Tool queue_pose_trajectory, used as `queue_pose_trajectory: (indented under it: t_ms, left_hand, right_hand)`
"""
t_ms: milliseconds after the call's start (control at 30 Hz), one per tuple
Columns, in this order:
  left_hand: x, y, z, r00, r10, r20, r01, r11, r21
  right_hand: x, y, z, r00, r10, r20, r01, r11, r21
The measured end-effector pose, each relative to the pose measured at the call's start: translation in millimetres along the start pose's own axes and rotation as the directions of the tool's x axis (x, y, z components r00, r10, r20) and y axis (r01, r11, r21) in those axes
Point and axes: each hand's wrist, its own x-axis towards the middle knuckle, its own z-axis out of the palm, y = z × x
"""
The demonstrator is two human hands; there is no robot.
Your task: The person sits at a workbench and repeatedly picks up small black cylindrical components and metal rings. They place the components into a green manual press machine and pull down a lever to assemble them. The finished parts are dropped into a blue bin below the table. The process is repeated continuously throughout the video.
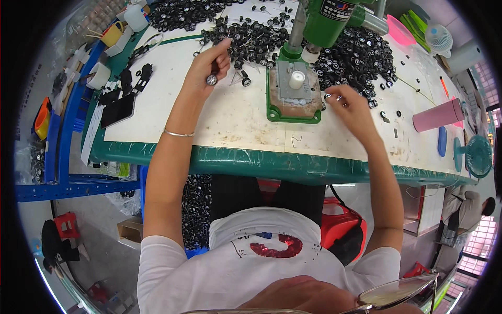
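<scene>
Black wheel (211, 79) pinched in left hand (209, 65) fingers; right hand (345, 104) fingers grip another wheel (328, 96)

Pink cylinder (438, 115), teal fan (478, 156), yellow cup (112, 34)

A white surface (157, 115) with a green rim spanned the view. Left of the surface stood a blue metal rack (63, 157); below that, grey floor (99, 246). At the surface's right end stood a teal fan (478, 156); beyond its far right corner, a barred window (489, 83) admitted daylight.
</scene>
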Motion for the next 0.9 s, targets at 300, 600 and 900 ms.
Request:
queue_pose_trajectory:
  t_ms: [300,600,900]
  left_hand:
    - [-28,-2,0,0.999,0.03,-0.029,-0.02,0.953,0.301]
    - [-23,-2,-3,0.998,-0.028,0.058,0.021,0.992,0.126]
    - [-26,-2,4,0.995,-0.02,-0.096,0.054,0.928,0.369]
  right_hand:
    - [-9,-6,11,0.996,-0.054,0.064,0.059,0.995,-0.079]
    - [-9,6,10,0.993,-0.055,-0.105,0.068,0.989,0.128]
    - [33,-34,16,0.985,0.0,-0.173,0.093,0.842,0.531]
